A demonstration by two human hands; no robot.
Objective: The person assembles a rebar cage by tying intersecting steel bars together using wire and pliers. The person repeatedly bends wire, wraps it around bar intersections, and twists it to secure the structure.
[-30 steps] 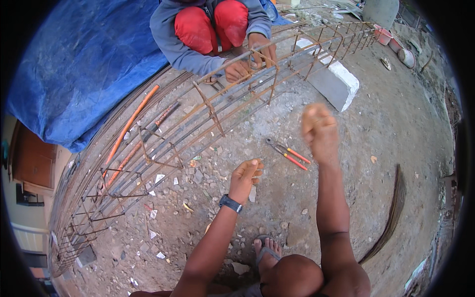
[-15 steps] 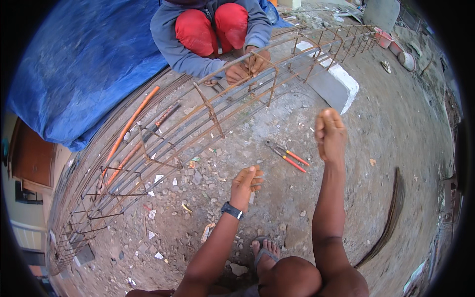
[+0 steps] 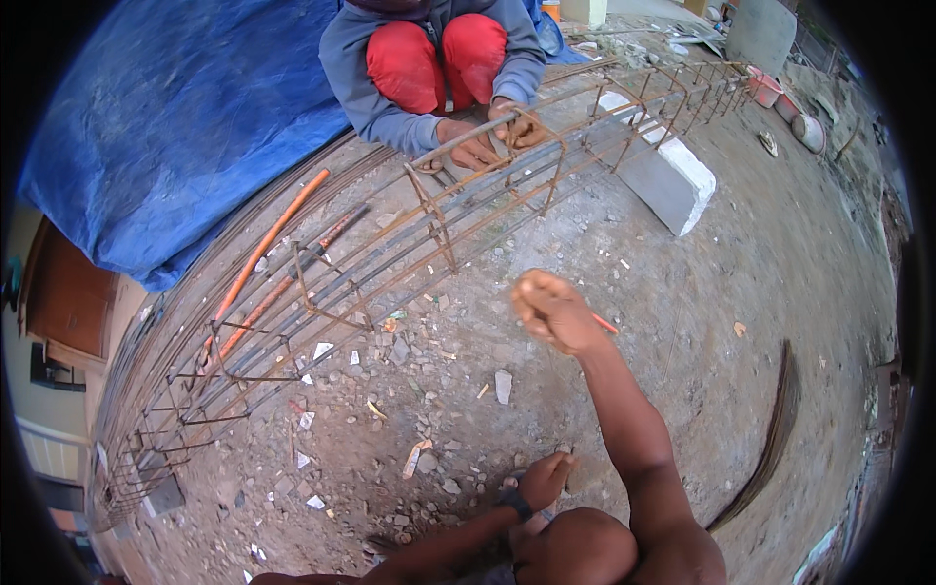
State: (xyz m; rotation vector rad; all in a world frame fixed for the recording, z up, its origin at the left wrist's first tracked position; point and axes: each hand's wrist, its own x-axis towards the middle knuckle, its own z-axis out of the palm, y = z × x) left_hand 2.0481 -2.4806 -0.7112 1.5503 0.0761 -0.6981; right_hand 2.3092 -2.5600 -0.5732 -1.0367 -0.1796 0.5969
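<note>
My right hand [image 3: 551,312] is curled closed over the ground in front of me; whatever its fingers may hold is too small to see. Behind it lies a pair of pliers, mostly covered, with one red-orange handle [image 3: 605,323] showing. My left hand [image 3: 543,482], with a dark watch on the wrist, is drawn back beside my knee, fingers pressed together; anything in them is hidden. Beyond my hands, a long cage of rusty steel bars [image 3: 444,237] runs across the ground. A co-worker in red trousers [image 3: 408,68] squats behind it, both hands [image 3: 475,151] at a bar.
A blue tarpaulin [image 3: 175,127] covers the far left. Two orange tubes [image 3: 275,242] lie along the bars. A pale slab [image 3: 673,185] leans by the cage. On the right rests a bundle of thin wire [image 3: 770,444]. Buckets [image 3: 765,90] stand far right; stones and shards litter the dirt.
My right hand has swung left and now covers most of the pliers. My left hand has pulled back toward my knee, its fingers drawn together. The view has shifted slightly.
</note>
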